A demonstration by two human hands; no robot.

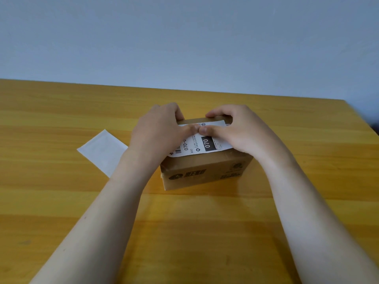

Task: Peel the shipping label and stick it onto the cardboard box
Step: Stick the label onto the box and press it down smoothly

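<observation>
Reaching in from the near edge with the left forearm (98, 212) and the right forearm (307, 201), both bare, across the wooden table (61, 111). Holding the cardboard box (205, 177) at the middle of the table with the left hand (158, 130) and the right hand (235, 130): curling the fingers of each over the far top edge, laying both thumbs flat on the shipping label (196, 146), thumb tips almost meeting. Finding the label lying on the box top, seemingly a little askew to the edges. Judging the step as smoothing down, with peeling apparently done: seeing the white backing sheet (102, 150) flat on the table just left of the box, partly behind the left forearm.

For doing it well: sliding the thumbs apart from the centre toward both ends, pressing firmly, pushing air out ahead, then rubbing the corners and the near edge last. Avoiding lifting and re-sticking, so not risking wrinkles over the barcode.

Reading on the label: "070" in white on a black block, "070-0" partly hidden by the left hand, "A80" beside it, some barcode bars at the near left, a small QR code near the far edge. Finding the small print too fine to read. Seeing a dark logo and characters on the box front, not reading them clearly.
</observation>
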